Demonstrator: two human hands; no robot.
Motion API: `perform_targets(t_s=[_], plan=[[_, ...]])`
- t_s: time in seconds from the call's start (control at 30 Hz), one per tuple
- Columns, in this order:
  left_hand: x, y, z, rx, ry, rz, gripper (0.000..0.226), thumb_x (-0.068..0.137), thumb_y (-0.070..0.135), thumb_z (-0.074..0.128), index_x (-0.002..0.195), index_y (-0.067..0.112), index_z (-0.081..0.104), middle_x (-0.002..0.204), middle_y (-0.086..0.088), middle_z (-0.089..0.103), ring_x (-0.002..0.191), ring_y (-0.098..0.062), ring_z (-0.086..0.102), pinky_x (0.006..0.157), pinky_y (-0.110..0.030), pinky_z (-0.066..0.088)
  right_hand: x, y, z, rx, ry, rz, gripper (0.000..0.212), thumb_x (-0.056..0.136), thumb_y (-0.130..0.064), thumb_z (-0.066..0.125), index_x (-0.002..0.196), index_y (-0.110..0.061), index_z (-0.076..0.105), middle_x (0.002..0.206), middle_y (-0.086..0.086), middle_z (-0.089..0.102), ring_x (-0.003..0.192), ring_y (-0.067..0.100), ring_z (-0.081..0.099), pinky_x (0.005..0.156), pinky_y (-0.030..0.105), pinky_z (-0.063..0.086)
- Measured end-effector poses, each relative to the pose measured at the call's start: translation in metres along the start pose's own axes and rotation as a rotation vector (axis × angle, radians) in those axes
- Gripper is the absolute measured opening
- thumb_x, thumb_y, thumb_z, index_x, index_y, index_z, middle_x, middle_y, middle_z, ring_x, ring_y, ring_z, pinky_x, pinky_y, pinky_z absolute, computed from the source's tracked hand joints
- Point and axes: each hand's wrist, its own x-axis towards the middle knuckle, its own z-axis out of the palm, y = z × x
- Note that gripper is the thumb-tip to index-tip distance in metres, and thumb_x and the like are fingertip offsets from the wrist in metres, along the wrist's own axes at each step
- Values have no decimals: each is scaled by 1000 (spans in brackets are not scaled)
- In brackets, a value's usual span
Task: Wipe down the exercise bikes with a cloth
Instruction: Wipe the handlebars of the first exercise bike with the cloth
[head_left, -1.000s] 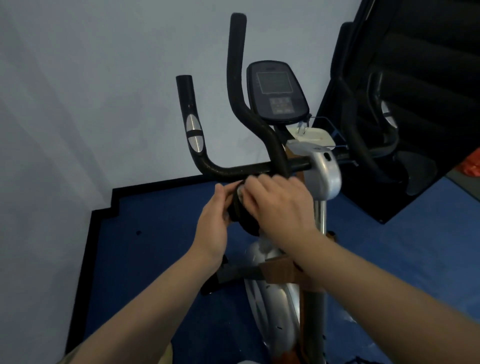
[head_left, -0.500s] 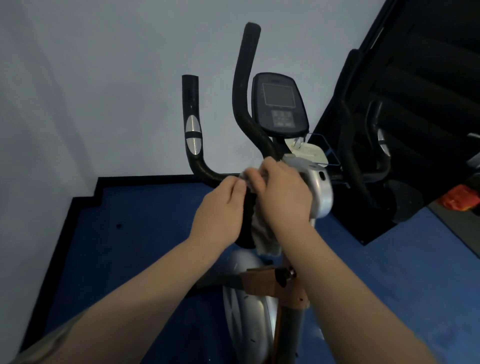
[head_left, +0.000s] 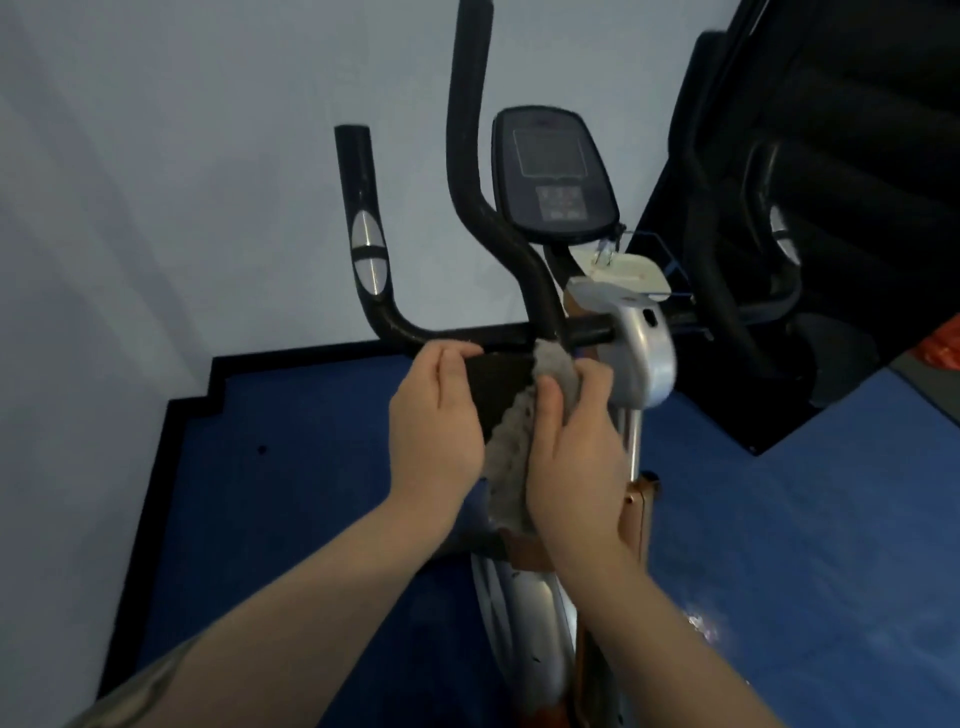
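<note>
An exercise bike stands in front of me, with black handlebars (head_left: 363, 244), a dark oval console (head_left: 553, 176) and a silver stem housing (head_left: 644, 358). My left hand (head_left: 434, 431) grips the left edge of a black pad (head_left: 498, 389) just under the handlebar crossbar. My right hand (head_left: 574, 447) presses a grey cloth (head_left: 514, 441) against the pad's right side. The cloth hangs down between my hands and hides the lower part of the pad.
A pale wall is close behind the bike. Blue floor matting (head_left: 285, 493) with a black border lies below. A second black machine (head_left: 831, 208) stands at the right, and something orange (head_left: 943, 353) lies at the far right edge.
My hands have drawn apart, exposing the black pad between them. The cloth now hangs longer and flatter under my right hand. The view has moved closer to the bike.
</note>
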Motion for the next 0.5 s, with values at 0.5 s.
perform_targets(t_s=[0.5], plan=[[5,3,-7,-282,-117,-247,32,98,23,40,95,12,71,98,-7,70,96,-21,65,84,-36,51,32,10,-27,-148,-31,-211,29,94,-51,42,84,-24,45,68,-11,50,59,3,47,51,21,33]])
